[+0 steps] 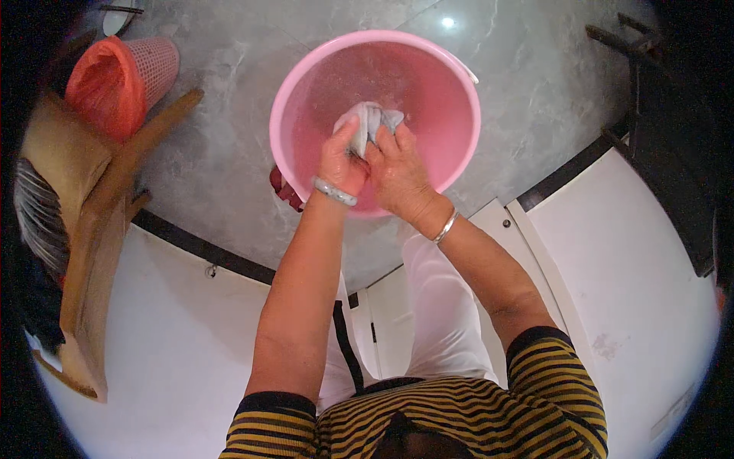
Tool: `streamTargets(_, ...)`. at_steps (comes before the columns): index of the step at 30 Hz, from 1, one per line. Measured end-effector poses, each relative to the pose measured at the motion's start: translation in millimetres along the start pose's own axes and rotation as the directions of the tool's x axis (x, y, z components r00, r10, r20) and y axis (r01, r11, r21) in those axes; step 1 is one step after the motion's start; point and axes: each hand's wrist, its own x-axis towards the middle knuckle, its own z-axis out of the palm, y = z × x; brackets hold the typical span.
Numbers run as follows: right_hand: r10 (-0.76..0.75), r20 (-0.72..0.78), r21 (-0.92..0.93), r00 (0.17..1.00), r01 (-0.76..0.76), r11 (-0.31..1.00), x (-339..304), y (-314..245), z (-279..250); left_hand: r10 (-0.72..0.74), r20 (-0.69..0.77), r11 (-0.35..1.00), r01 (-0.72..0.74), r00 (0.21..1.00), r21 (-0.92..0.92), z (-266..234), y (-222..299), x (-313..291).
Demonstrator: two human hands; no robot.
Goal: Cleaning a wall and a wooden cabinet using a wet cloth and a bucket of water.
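A round pink basin [290, 92] with water in it stands on the grey marbled floor. Over its near side, both my hands grip a small wet grey cloth [372, 120]. My left hand [339, 162], with a pale bangle at the wrist, closes on the cloth's left part. My right hand [397, 172], with a thin silver bangle, closes on it from the right. The two hands touch each other, and the cloth bunches up above the fingers.
A wooden chair [92, 229] stands at the left, beside a pink mesh bin with a red bag [115, 80]. White cabinet fronts [627, 252] curve around below and to the right. Dark furniture [650, 84] sits at the upper right. A red slipper [284, 190] peeks out by the basin.
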Motion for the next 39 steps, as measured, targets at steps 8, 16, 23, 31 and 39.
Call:
streamTargets(8,0.653,0.149,0.877,0.743,-0.405,0.26,-7.3,13.7,-22.4,0.2,-0.032,0.96,-0.189,0.979,0.205,0.2,-9.1,-8.1)
streamTargets(16,0.276,0.722,0.573,0.635,-0.325,-0.752,10.0,-11.2,-7.6,0.301,-0.05,0.755,-0.207,0.952,0.622,14.8,-11.2,-17.3)
streamTargets(23,0.216,0.705,0.592,0.675,-0.394,-0.703,1.7,-18.1,-19.4,0.224,0.123,0.234,-0.176,0.967,0.956,-6.7,11.6,-4.8)
streamTargets(31,-0.111,0.6,0.451,0.792,-0.45,-0.771,-12.5,-32.8,-39.4,-0.253,0.521,0.695,-0.222,0.816,0.684,45.2,47.5,-30.0)
streamTargets(39,-0.177,0.71,0.46,0.681,-0.639,-0.616,2.3,-28.7,-60.8,-0.317,0.432,0.484,-0.248,0.844,0.839,73.7,57.2,-43.4)
